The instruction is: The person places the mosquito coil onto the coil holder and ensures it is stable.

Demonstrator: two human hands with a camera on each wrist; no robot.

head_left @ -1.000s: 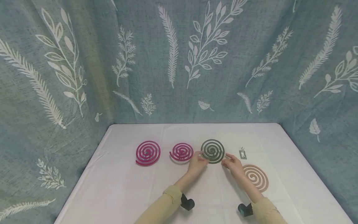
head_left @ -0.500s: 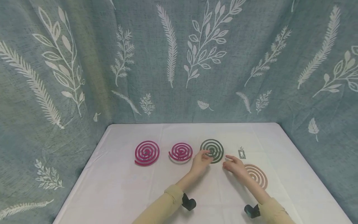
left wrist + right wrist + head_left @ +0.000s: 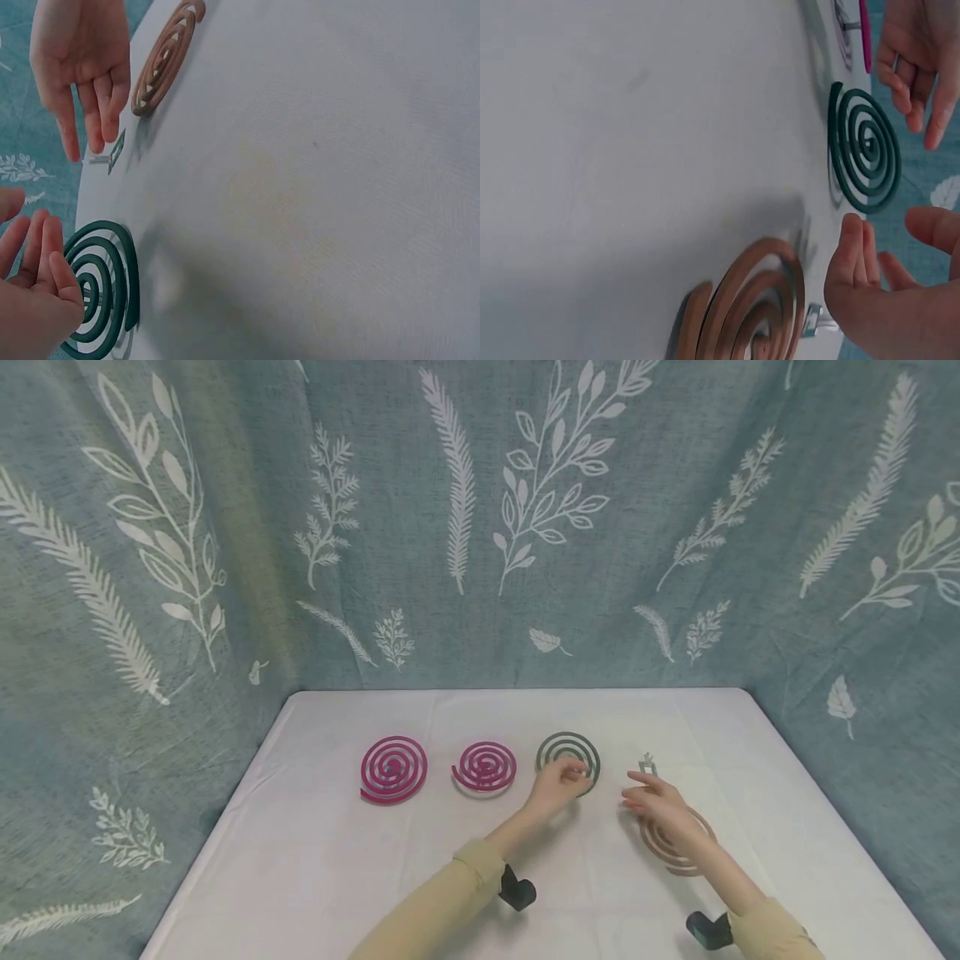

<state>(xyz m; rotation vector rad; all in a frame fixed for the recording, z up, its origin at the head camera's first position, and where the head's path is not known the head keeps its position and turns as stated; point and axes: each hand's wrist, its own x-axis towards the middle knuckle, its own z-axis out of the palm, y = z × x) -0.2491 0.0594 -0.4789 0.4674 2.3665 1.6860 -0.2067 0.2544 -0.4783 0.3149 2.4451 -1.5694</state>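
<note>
A green mosquito coil lies near the back of the table, its spiral also plain in the right wrist view. My left hand hovers over its near part with fingers loosely bent, holding nothing. Farther right, my right hand is in the air with fingers extended and nothing in its grasp. Beneath that hand and partly hidden by it lies a brown mosquito coil. A small metal coil stand sits just beyond the right fingertips, half covered in the head view.
Two magenta mosquito coils, a larger one and a smaller one, lie left of the green coil. All rest on a white-covered table. Behind it hangs a blue-green curtain with white leaf prints.
Both hands have left the green coil's edges. My left hand has moved right, over the coil; my right hand has drawn away rightward, toward the metal stand and brown coil.
</note>
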